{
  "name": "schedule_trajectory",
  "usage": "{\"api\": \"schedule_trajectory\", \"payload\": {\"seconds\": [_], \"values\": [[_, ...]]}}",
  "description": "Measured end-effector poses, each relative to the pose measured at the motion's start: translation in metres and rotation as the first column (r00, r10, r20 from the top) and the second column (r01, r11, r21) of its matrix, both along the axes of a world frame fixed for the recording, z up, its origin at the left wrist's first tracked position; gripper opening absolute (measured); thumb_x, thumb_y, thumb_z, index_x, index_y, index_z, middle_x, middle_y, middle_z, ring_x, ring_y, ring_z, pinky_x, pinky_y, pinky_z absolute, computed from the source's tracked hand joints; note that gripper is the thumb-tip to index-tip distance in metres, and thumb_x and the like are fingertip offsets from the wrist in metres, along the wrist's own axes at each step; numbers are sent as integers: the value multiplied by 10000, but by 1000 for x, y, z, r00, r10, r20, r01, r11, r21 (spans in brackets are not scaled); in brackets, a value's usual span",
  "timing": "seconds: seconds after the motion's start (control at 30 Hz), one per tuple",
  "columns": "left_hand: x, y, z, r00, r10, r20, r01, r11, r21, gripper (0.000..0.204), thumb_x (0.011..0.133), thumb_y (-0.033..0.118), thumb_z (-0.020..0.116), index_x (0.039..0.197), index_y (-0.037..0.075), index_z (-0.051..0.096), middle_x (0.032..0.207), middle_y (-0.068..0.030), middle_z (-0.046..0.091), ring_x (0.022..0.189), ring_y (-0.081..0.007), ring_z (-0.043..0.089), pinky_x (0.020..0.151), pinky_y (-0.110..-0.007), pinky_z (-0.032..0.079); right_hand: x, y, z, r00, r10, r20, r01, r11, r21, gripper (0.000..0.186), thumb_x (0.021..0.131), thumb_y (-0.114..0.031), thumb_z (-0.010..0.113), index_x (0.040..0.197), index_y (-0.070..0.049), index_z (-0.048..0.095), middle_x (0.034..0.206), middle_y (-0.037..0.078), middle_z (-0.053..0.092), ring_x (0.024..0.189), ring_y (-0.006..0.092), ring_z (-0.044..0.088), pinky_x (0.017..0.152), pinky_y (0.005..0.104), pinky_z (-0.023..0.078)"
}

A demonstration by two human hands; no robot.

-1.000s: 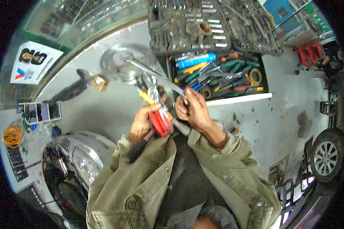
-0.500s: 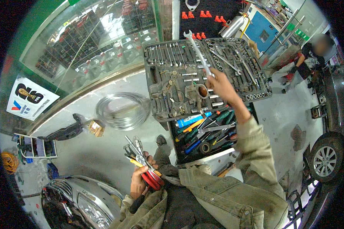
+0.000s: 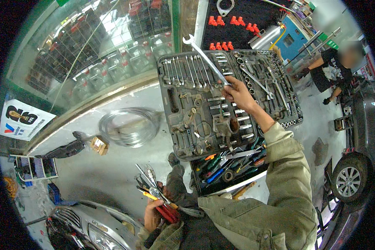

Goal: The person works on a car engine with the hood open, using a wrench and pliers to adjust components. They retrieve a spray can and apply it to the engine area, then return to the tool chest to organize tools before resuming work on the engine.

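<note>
Wrench (image 3: pixel 208 60) in the head view: it slants above the spread tool case (image 3: pixel 166 87), its open end pointing away, fingers of the right hand (image 3: pixel 238 92) grasping its near end. The fingers of the left hand (image 3: pixel 152 214) are curled around a bundle of tools (image 3: pixel 154 191), red-handled pliers (image 3: pixel 169 213) among them, apart from the case. Held by one end, the wrench probably tips easily, so a firm grip suits it, clear of the silver sockets (image 3: pixel 244 118); the bundle is best held snug.
</note>
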State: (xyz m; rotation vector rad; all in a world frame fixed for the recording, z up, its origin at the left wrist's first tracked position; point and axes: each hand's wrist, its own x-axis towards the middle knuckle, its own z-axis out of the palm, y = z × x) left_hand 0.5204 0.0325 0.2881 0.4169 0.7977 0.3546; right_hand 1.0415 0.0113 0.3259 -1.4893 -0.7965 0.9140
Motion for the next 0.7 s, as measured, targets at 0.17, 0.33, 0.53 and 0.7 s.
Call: {"api": "schedule_trajectory", "payload": {"seconds": [0.17, 0.33, 0.53, 0.7], "values": [[-1, 7, -9, 1000, -17, -17, 16, 1000, -9, 748, 739, 80, 716, 1416, 66, 397, 1192, -99, 577, 1128, -277, 576, 916, -484, 572, 7, 4, 1, 997, -83, -3, 83, 996, 11, 254, 1026, -29, 471, 1271, -41, 532, 779, 7, 528, 608, 49, 366, 532, 202, 304], [2, 18, -27, 979, -99, 177, 91, 994, 57, 746, 739, 87, 715, 1414, 67, 399, 1189, -94, 578, 1085, -262, 580, 875, -445, 565, 15, 1, -3, 995, -69, -69, 70, 997, 15, 227, 1028, -29, 479, 1246, -49, 539, 798, 5, 535, 627, 55, 393, 542, 210, 328], [8, 9, -10, 999, 1, -33, 1, 999, 38, 705, 689, 101, 760, 1329, 59, 466, 1093, -81, 596, 1005, -204, 602, 852, -321, 510, 20, -2, -10, 991, -62, -115, 67, 997, 34, 202, 1021, -48, 511, 1213, -54, 570, 796, -14, 524, 629, 62, 430, 533, 223, 339], [13, 5, -8, 994, 83, -66, -81, 996, 26, 803, 701, 62, 750, 1434, 64, 423, 1339, -48, 551, 1322, -271, 491, 1035, -405, 465, 39, -2, -28, 981, -186, -54, 180, 979, -92, 342, 1031, -80, 497, 1370, -31, 512, 726, 18, 569, 531, 67, 414, 479, 236, 322]]}}
